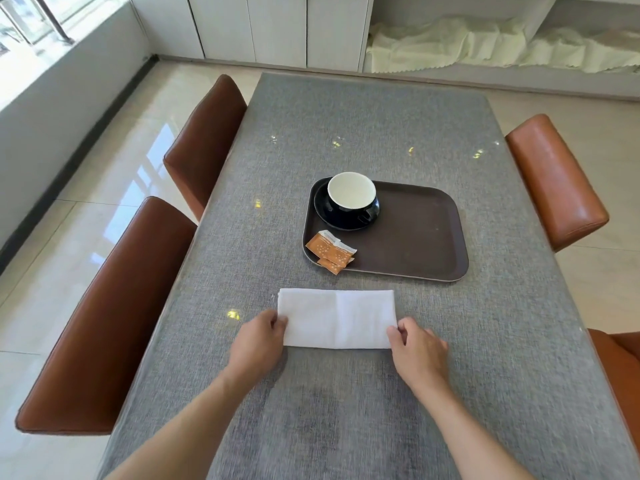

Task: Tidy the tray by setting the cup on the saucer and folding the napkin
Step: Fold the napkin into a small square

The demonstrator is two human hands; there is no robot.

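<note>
- Head view, looking down over a grey table [346,410] with a cloth-look top.
- Writing first: the only thing with print is the orange sachets [330,251] at the tray's near-left corner, one poking out over the rim. There's a white strip and some dots on them, but the text is way too small to read.
- The napkin [337,318] is white, lying flat on the table just in front of the tray, folded into a long rectangle with a crease down the middle.
- Left hand [258,341] has its fingers pinched onto the napkin's near-left corner, right hand [417,349] pinched the same way on the near-right corner.
- The cup [351,199], black outside and white inside, looks empty and sits upright on the black saucer [323,211] in the far-left corner of the brown tray [415,237]. The right part of the tray is bare.
- Around it: brown leather chairs, two on the left [104,323], one on the right [554,181], and another at the near-right edge.
- White cabinets [277,26] at the back, with pale crumpled cloth [485,46] on an open shelf.
- Nothing lies between hands and tray.
</note>
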